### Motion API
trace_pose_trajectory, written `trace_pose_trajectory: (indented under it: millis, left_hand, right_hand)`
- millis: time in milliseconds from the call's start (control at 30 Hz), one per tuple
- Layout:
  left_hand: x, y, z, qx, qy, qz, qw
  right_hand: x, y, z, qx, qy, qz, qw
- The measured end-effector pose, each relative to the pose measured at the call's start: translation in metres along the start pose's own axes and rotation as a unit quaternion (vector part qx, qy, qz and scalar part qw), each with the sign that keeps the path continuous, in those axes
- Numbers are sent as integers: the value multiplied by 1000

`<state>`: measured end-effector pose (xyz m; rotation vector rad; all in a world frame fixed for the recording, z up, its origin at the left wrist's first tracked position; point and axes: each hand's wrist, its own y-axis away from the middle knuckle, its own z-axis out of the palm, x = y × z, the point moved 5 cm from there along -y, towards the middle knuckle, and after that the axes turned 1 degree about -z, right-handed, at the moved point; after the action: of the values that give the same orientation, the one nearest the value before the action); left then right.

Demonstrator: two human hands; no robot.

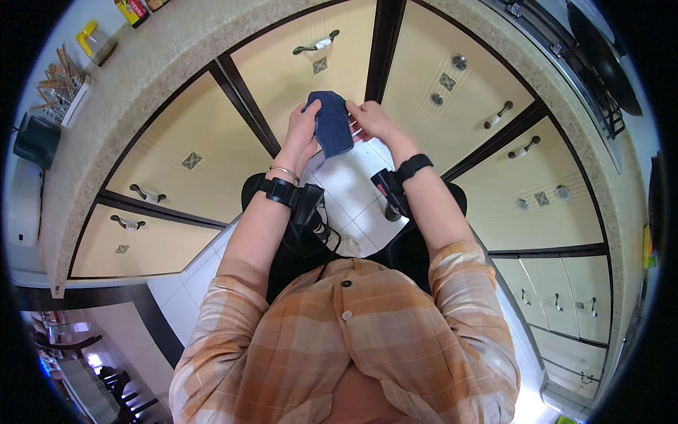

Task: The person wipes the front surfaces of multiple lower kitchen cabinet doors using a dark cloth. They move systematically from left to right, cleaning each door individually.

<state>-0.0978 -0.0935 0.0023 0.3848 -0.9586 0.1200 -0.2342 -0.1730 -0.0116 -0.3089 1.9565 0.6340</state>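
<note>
Both hands hold a dark blue piece of cloth (335,124) in front of my body, above the white tiled floor. My left hand (303,127) pinches its left edge, the thumb lying on top. At the opposite edge my right hand (371,119) grips it between thumb and fingers, with some fingertips showing behind. The cloth hangs fairly flat, with a rounded top and a narrower lower end. Whether it is folded or sewn into a pouch, I cannot tell. Black straps with small devices sit on both wrists, and a bangle (284,172) circles the left one.
Cream cabinet doors (175,132) with handles curve around me below a speckled stone countertop (153,58). On it at left stand a yellow-topped jar (98,45), a white utensil holder (74,100) and a dark green container (37,140). A stove (561,58) with a black pan (604,63) is at right.
</note>
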Motion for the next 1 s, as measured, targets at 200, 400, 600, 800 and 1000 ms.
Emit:
trace_pose_trajectory:
  millis: [200,400,600,800,1000]
  left_hand:
    - [-14,-6,-1,-9,142,-61,988]
    - [-16,2,0,112,-53,-63,990]
    - [4,-19,-9,26,52,69,996]
    - [73,3,3,225,-370,445,784]
    - [110,-25,71,228,-650,546,477]
  right_hand:
    - [-6,-10,24,-21,-336,-71,939]
    - [-19,-22,11,117,-244,-100,958]
    - [-41,-18,15,10,-205,-165,965]
    - [37,-32,-30,96,-297,-88,946]
    - [149,-48,-42,159,-282,-69,944]
